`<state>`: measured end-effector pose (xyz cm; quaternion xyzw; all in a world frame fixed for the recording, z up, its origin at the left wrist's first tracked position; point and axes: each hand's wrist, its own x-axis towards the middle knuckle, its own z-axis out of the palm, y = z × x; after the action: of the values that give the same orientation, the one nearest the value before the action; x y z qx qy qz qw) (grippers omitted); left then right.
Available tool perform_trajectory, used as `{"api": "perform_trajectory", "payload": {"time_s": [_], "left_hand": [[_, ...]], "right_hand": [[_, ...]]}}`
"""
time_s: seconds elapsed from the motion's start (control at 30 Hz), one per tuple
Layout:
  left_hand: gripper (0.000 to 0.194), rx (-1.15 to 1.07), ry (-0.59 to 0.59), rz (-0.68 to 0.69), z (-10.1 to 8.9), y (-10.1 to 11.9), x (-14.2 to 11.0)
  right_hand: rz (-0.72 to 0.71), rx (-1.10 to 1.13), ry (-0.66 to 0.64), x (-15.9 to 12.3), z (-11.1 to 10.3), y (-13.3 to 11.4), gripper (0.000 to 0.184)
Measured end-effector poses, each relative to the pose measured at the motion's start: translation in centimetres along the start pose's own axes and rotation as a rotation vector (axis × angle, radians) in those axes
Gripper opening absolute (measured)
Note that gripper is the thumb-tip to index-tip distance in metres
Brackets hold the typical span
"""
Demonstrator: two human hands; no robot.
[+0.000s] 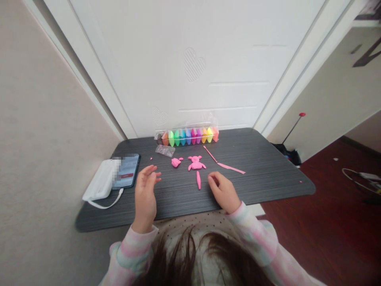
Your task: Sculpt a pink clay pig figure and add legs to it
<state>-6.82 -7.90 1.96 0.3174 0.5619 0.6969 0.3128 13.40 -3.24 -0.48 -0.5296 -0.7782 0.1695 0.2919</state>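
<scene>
My left hand hovers over the table's near left side with its fingers apart, nothing visible in it. On the right, my right hand has its fingers curled in; whatever they may hold is hidden. Between the hands lies a pink modelling tool, pointing toward me. Just beyond it rests a small pink clay animal figure with rounded ears and limbs. Left of that is a pink clay lump with a small piece beside it. A tiny pink bit sits farther left.
A clear pack of coloured clay stands at the table's back, with a crumpled clear wrapper in front. Two thin pink tools lie right. At left are a phone and a white power bank with a cable. A white door rises behind.
</scene>
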Motion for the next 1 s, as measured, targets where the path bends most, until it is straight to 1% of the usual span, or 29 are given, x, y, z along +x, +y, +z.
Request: {"api": "perform_trajectory", "payload": {"time_s": [0.07, 0.13, 0.23, 0.37, 0.43, 0.5, 0.6, 0.7, 0.8, 0.9, 1.0], "left_hand": [[0.021, 0.062, -0.035, -0.010, 0.1, -0.1, 0.0], [0.019, 0.117, -0.077, -0.029, 0.5, -0.2, -0.3], [0.020, 0.180, -0.124, -0.047, 1.1, -0.4, -0.6], [0.020, 0.248, -0.144, -0.043, 1.1, -1.1, -0.7], [0.019, 0.281, -0.151, -0.034, 0.9, -1.4, -0.7], [0.018, 0.312, -0.168, -0.022, 0.8, -1.6, -0.8], [0.017, 0.355, -0.199, 0.016, 0.6, -1.6, -0.9], [0.013, 0.390, -0.220, 0.067, 0.4, -1.5, -0.9], [0.012, 0.409, -0.211, 0.093, 0.0, -1.6, -0.8], [0.012, 0.409, -0.190, 0.093, -0.3, -1.9, -0.6], [0.011, 0.393, -0.171, 0.082, -0.4, -2.2, -0.6]], "right_hand": [[0.002, -0.013, -0.003, -0.2, -0.4, 0.4, 0.021], [-0.004, -0.048, -0.024, -0.3, -0.5, 0.3, 0.020], [-0.008, -0.136, -0.052, -0.2, 0.1, -0.5, 0.022], [0.001, -0.251, -0.066, 0.4, 1.1, -1.6, 0.031], [0.002, -0.291, -0.074, 0.8, 1.4, -1.9, 0.030], [-0.017, -0.315, -0.092, 1.0, 1.4, -2.1, 0.025], [-0.096, -0.323, -0.149, 0.9, 1.0, -2.1, 0.018], [-0.183, -0.327, -0.209, 0.3, 0.2, -2.1, 0.017], [-0.243, -0.335, -0.246, -0.2, -0.5, -2.1, 0.025], [-0.306, -0.324, -0.265, 0.0, -1.0, -2.0, 0.034], [-0.408, -0.293, -0.296, 0.3, -1.1, -1.5, 0.042]]}}
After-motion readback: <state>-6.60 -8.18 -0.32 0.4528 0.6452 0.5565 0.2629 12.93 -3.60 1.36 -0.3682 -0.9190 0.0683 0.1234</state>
